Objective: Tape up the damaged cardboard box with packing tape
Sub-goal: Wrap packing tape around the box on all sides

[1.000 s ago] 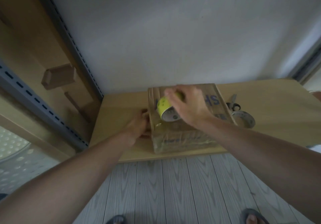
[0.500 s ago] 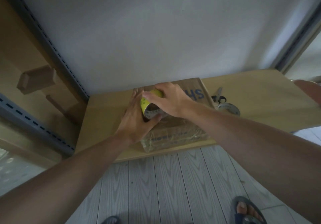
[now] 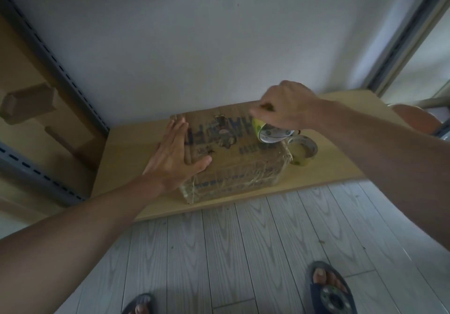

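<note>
Tape roll [image 3: 267, 132] half hidden under right hand [image 3: 289, 106]; box [image 3: 243, 160] lettering blurred.

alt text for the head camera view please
A person's left hand presses flat on the left end of a cardboard box while the right hand grips a yellow-cored tape roll over its right end. The box, its front glossy with clear tape, sits on a wooden table by a white wall, a second tape roll beside it on the right.
</note>
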Demonstrator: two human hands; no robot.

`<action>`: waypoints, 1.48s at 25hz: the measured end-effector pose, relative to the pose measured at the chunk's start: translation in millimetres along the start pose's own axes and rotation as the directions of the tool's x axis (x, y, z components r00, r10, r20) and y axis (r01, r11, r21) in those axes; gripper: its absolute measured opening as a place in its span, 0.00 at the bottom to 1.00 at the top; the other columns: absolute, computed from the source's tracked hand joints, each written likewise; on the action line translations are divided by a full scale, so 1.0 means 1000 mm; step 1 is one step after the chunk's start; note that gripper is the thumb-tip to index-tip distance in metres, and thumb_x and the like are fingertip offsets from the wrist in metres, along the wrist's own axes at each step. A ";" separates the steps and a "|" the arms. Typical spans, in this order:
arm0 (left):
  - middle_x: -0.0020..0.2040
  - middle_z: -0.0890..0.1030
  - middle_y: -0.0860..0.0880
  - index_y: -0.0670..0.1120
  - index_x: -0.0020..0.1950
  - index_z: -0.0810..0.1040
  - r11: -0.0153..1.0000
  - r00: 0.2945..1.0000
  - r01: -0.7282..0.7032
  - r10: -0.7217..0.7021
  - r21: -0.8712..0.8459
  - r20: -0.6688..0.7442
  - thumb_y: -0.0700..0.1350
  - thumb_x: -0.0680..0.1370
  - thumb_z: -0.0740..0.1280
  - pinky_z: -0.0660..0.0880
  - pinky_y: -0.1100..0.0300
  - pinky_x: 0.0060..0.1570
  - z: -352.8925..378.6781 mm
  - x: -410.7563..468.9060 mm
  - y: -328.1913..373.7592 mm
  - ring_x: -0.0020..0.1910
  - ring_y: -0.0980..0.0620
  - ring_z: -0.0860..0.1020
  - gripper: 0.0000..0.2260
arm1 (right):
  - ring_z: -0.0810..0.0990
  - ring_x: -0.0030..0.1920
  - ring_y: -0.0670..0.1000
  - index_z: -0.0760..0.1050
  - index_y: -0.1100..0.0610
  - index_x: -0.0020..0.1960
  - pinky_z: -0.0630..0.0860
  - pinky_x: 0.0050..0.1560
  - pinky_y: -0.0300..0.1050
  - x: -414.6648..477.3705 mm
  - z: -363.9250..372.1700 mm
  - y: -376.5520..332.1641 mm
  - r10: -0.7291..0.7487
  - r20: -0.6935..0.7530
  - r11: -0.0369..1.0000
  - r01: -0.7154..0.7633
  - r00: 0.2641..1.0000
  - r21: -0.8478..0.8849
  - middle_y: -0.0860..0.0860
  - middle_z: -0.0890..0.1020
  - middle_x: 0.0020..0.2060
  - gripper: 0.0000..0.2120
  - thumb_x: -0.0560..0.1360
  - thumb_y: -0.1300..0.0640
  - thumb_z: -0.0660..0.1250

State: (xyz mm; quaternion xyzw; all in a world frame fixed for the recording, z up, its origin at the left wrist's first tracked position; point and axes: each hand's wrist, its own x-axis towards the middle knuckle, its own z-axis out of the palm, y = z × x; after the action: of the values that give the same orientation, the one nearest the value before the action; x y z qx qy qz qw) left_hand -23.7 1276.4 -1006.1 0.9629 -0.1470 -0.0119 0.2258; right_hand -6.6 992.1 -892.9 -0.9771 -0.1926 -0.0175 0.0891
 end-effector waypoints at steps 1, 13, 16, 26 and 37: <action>0.83 0.40 0.54 0.46 0.83 0.44 1.000 1.000 -0.009 0.009 0.005 0.008 0.78 0.67 0.54 0.45 0.51 0.80 0.000 -0.001 0.001 0.80 0.59 0.35 0.55 | 0.69 0.26 0.49 0.68 0.52 0.28 0.68 0.34 0.44 -0.006 -0.002 0.012 0.020 -0.016 0.999 -0.020 1.000 -0.028 0.49 0.69 0.23 0.27 0.79 0.37 0.58; 0.84 0.42 0.53 0.45 0.83 0.45 1.000 1.000 -0.010 0.010 0.012 0.006 0.76 0.68 0.52 0.44 0.53 0.80 0.000 0.002 0.001 0.81 0.58 0.38 0.53 | 0.71 0.32 0.47 0.70 0.51 0.33 0.63 0.33 0.42 -0.026 0.011 0.066 0.117 -0.100 0.993 -0.114 0.988 0.034 0.48 0.74 0.30 0.24 0.71 0.31 0.67; 0.84 0.42 0.53 0.45 0.83 0.46 1.000 1.000 -0.021 0.021 0.007 -0.006 0.75 0.69 0.53 0.45 0.51 0.81 0.001 0.002 0.000 0.81 0.58 0.38 0.52 | 0.71 0.32 0.51 0.69 0.53 0.31 0.62 0.32 0.42 -0.039 0.013 0.086 0.171 -0.099 0.985 -0.173 0.980 -0.010 0.50 0.73 0.28 0.26 0.72 0.32 0.67; 0.84 0.42 0.54 0.46 0.83 0.45 1.000 1.000 -0.030 0.030 -0.002 -0.001 0.75 0.70 0.54 0.45 0.51 0.80 0.002 0.003 -0.003 0.81 0.58 0.38 0.51 | 0.72 0.31 0.50 0.69 0.53 0.29 0.64 0.31 0.43 -0.048 0.035 0.108 0.291 -0.062 0.955 -0.286 0.955 0.080 0.51 0.72 0.26 0.27 0.71 0.32 0.69; 0.83 0.56 0.51 0.54 0.84 0.45 0.811 0.938 0.333 -0.336 -0.480 0.083 0.66 0.82 0.52 0.55 0.54 0.75 0.003 -0.002 0.007 0.80 0.47 0.58 0.34 | 0.78 0.41 0.55 0.74 0.54 0.41 0.74 0.38 0.48 -0.044 0.082 0.087 0.414 0.157 0.885 -0.437 0.896 0.162 0.52 0.77 0.38 0.22 0.77 0.35 0.61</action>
State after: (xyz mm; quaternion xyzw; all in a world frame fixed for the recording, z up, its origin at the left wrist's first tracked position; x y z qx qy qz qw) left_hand -27.7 1269.5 -1005.7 0.8855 0.0332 -0.0851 0.4555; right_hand -14.3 911.3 -991.4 -0.9814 0.0212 0.0788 0.1738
